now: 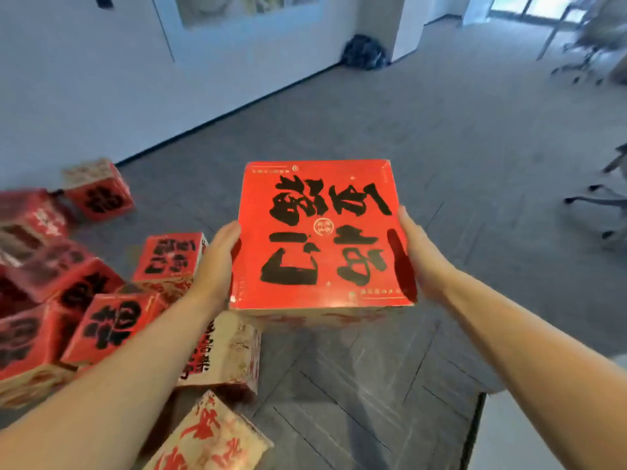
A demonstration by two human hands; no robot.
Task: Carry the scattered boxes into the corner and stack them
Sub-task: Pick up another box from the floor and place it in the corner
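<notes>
Left hand [217, 262], right hand [422, 256] hold a red box [322, 232] — black calligraphy.

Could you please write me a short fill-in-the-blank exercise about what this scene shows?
The red box, held by the left hand and right hand, bears ____ lettering.
The scattered boxes lie on the person's ____ side.
The floor is ____ in colour.
Missing words: black; left; grey.

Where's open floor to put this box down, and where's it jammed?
Bare carpet ahead, between the wall and the chair legs on the right, back to the dark bag. More of it right of the held box. Crowded: the pile of boxes on the left.
</notes>
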